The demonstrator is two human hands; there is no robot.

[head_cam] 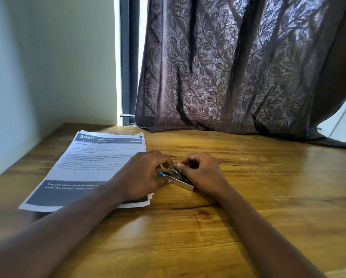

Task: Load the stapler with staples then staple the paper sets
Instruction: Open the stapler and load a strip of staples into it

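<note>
A small stapler [183, 182] with a metal body and blue parts lies on the wooden table [248, 197], between both hands. My left hand [142, 175] grips its left side, fingers curled over the blue end. My right hand [200, 173] pinches something at the stapler's top with thumb and fingertips; whether it is a strip of staples is too small to tell. A stack of printed paper sets [92, 169] lies to the left, partly under my left wrist.
A patterned dark curtain [238, 67] hangs at the table's far edge, its hem lying on the wood at the back right. A wall [38, 57] borders the table's left side. A tiny pale item [243, 159] lies on the wood right of my hands.
</note>
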